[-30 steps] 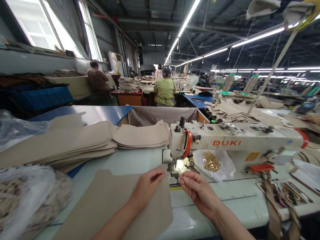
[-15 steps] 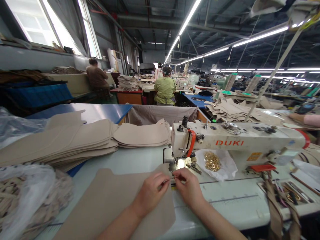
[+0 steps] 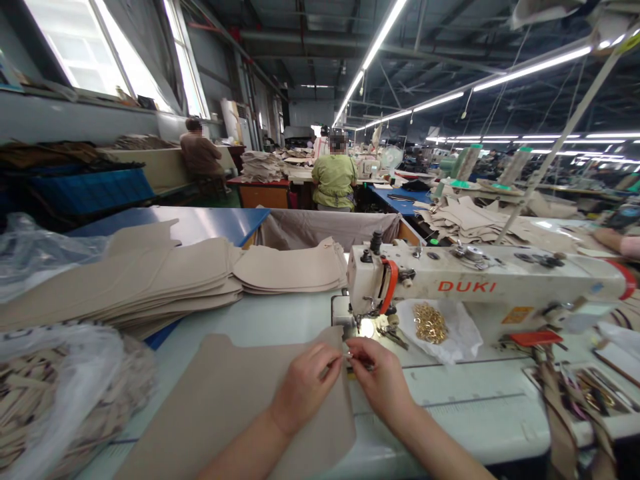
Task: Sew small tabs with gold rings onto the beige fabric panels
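Observation:
A large beige fabric panel (image 3: 240,393) lies flat on the pale sewing table, its right edge just in front of the needle area. My left hand (image 3: 306,381) rests over that panel, thumb and fingers pinched together near its right edge. Facing it, my right hand (image 3: 377,375) is pinched too, the fingertips almost meeting the left ones. Something small and shiny shows at the right fingertips, too small to name. Directly beyond both hands stands the white sewing machine (image 3: 480,283), its lamp lit by the needle. Gold metal rings or hooks (image 3: 430,323) lie on white plastic behind my right hand.
Stacked beige panels (image 3: 185,273) lie at the back left. A plastic bag of beige strips (image 3: 45,393) sits at the near left. Webbing straps (image 3: 553,413) hang at right beside a tool tray (image 3: 595,393). Co-workers sit further back, one in a green top (image 3: 334,180).
The whole view has shifted slightly, so things sit a little further right. Both hands stay pinched together by the panel's edge, with only slight finger movement.

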{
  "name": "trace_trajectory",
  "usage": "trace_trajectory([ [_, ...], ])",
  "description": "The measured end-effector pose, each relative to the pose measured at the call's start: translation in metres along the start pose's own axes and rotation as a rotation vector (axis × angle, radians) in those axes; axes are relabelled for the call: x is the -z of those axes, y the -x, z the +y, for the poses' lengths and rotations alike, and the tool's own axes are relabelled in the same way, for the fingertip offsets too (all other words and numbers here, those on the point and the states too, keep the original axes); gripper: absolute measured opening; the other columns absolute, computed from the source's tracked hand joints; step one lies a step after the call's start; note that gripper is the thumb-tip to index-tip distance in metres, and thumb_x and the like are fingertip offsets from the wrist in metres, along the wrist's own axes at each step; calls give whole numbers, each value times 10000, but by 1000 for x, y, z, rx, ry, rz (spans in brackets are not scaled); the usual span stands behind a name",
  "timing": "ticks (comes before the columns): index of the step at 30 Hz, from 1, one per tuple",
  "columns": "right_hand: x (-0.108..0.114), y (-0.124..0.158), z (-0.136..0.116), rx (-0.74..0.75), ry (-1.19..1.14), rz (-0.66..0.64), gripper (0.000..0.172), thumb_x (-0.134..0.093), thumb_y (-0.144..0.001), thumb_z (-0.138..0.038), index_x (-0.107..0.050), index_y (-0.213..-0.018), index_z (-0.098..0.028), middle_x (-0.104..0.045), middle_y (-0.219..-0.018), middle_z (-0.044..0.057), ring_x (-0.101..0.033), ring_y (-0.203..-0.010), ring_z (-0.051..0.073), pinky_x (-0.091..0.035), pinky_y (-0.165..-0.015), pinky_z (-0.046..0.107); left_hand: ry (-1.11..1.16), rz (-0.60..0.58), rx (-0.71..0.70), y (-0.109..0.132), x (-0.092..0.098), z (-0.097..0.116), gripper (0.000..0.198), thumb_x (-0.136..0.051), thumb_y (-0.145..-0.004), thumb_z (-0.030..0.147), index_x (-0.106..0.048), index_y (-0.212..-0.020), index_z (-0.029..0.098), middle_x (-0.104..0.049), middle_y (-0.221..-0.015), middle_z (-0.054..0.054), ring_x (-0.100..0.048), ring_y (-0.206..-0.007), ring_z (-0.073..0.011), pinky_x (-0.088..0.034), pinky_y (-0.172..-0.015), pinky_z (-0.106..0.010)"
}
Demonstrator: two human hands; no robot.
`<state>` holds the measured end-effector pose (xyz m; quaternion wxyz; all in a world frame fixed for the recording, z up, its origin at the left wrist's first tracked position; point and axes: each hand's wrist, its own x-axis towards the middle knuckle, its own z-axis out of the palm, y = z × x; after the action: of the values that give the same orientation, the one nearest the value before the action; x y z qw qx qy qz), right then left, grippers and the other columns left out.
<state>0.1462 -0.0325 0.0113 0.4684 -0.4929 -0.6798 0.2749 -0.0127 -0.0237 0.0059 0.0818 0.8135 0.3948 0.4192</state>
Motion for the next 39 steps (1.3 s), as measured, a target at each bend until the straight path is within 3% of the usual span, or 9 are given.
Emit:
trace_trajectory([
  [10, 1, -1, -7, 6, -24, 23, 148, -521, -756, -134, -646, -804, -198, -640, -750, 20, -589, -687, 154, -460, -629, 241, 23, 36, 27, -3, 7, 6, 139, -477, -876, 199, -585, -788, 203, -633, -716, -2, -602, -680, -134, -480, -653, -226],
  [18, -6, -4, 2, -198, -299, 35, 91, -607, -714, -222, -677, -761, -188, -649, -709, 26, -585, -634, 162, -462, -590, 264, 28, 60, 42, -5, 9, 10, 145, -475, -878, 206, -590, -791, 197, -644, -728, -7, -608, -683, -133, -486, -661, -226],
  [26, -10, -4, 0, -81, -200, 149, 163, -553, -688, -143, -698, -737, -201, -654, -745, 31, -606, -707, 166, -482, -644, 267, -59, -8, -39, -1, 1, 3, 174, -443, -884, 170, -579, -778, 189, -629, -723, -19, -600, -706, -148, -473, -661, -246],
  [39, -16, -7, 0, -27, -95, 100, 240, -502, -748, -129, -715, -821, -210, -624, -822, 56, -598, -743, 171, -485, -660, 275, 187, -87, 226, -8, 2, 1, 152, -497, -825, 207, -627, -747, 198, -655, -727, -2, -603, -689, -144, -465, -651, -237],
])
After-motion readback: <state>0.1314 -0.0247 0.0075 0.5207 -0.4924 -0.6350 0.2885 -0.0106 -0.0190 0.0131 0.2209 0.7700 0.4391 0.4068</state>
